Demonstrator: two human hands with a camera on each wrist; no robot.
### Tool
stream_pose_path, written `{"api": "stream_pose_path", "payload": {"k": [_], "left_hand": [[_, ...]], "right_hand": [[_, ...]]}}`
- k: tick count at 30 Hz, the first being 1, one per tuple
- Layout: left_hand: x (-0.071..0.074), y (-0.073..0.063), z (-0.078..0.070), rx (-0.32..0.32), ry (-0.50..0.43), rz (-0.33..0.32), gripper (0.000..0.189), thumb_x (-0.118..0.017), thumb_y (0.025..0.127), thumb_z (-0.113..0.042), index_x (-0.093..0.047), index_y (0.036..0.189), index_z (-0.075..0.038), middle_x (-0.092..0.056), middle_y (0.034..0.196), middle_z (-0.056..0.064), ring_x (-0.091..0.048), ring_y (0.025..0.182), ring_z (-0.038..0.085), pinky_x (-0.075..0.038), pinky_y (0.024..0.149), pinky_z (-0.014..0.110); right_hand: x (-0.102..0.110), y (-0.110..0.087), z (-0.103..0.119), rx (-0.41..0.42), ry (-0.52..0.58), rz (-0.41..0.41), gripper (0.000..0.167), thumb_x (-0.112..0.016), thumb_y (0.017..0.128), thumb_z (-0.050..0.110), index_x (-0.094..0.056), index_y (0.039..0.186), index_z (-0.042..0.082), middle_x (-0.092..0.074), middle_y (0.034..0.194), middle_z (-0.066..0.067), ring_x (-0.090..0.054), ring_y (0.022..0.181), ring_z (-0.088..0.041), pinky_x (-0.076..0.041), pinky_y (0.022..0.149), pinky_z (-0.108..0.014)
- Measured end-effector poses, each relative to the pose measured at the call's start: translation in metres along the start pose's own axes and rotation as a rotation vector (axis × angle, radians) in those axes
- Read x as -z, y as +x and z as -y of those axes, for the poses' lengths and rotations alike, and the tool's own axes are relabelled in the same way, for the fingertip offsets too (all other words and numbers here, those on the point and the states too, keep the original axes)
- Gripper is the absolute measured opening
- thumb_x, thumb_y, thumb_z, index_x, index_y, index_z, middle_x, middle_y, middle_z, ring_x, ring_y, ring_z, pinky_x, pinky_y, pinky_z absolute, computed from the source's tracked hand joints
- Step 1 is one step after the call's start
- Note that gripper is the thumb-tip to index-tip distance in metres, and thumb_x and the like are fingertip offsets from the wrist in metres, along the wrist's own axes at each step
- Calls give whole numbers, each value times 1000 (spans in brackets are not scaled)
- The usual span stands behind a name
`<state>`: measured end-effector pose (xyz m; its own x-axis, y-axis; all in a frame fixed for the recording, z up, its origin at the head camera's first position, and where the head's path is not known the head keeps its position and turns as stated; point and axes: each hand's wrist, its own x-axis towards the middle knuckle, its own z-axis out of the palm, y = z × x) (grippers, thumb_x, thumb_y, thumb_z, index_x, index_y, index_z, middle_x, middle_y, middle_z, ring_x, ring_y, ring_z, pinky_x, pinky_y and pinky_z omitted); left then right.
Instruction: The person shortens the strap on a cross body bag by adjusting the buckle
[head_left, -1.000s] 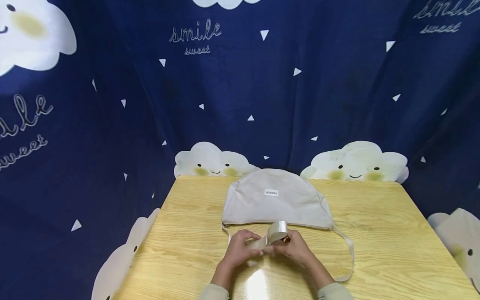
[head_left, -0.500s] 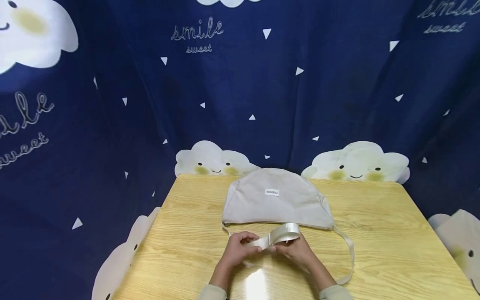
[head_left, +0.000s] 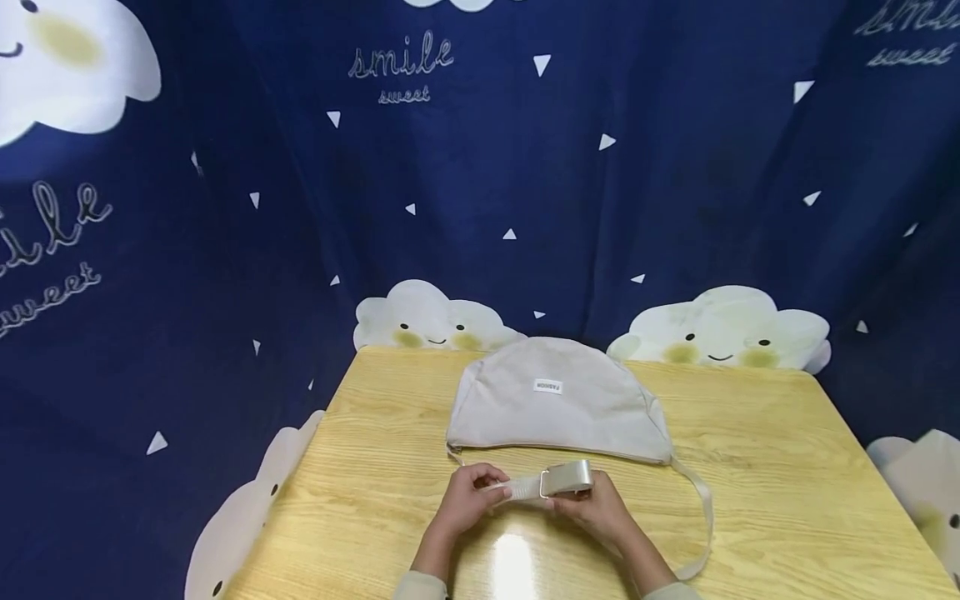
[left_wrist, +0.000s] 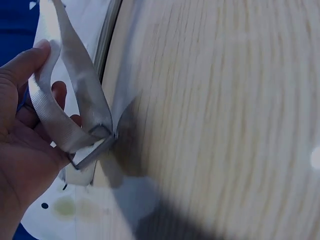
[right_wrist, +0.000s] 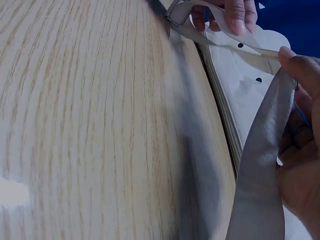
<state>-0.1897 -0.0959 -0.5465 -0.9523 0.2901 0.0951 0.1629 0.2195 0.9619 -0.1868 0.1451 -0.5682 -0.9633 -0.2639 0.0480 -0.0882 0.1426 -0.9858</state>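
Note:
A pale beige shoulder bag (head_left: 558,408) with a small "FASHION" label lies flat on the wooden table. Its strap (head_left: 567,477) is raised in front of it, between both hands. My left hand (head_left: 467,500) pinches the strap between thumb and fingers; in the left wrist view the webbing loops past the thumb to a metal slide buckle (left_wrist: 95,150). My right hand (head_left: 597,508) pinches the strap on the buckle's other side. From that thumb a wide length of webbing (right_wrist: 265,165) runs down in the right wrist view. Some right-hand fingers are hidden behind the strap.
The strap's slack part (head_left: 707,517) curves over the table right of the hands. A light wooden table (head_left: 780,492) extends on both sides, with its far edge behind the bag. A dark blue curtain (head_left: 465,167) with cloud prints hangs around the table.
The strap loop near my right hand has tipped down and flattened, and the buckle now faces forward. Both hands keep their hold with small shifts. The bag stays in place.

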Motion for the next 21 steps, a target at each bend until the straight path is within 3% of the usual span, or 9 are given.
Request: {"api": "stream_pose_path", "payload": {"k": [6,11,18,21], "left_hand": [[14,-3,0,2,18,8,10,-70,81,-4,-67,90,2,-65,92,11,-56,76,16,-47,60,23],[22,-4,6,15,8,12,10,-69,82,-2,-66,88,4,-64,88,15,-56,68,14,-48,55,23],[24,-3,33,30,-8,-8,11,-71,80,-2,-66,88,2,-62,81,10,-53,64,9,-46,53,20],[20,-3,36,11,7,-34,15,-75,76,-3,-66,88,0,-62,79,7,-54,68,12,-46,56,21]], "right_hand": [[0,-4,21,43,-113,-18,36,-77,72,1,-63,104,-8,-63,82,-5,-54,76,-20,-44,64,-26],[0,-9,37,-3,-96,-31,37,-77,71,0,-63,104,-9,-61,81,-10,-54,77,-26,-44,65,-26],[2,-4,15,2,-61,-34,38,-79,70,1,-65,104,-6,-60,82,-11,-52,75,-22,-43,62,-25],[2,-2,4,15,-61,-38,39,-79,71,3,-64,106,-6,-59,84,-9,-51,77,-19,-43,63,-25]]}}
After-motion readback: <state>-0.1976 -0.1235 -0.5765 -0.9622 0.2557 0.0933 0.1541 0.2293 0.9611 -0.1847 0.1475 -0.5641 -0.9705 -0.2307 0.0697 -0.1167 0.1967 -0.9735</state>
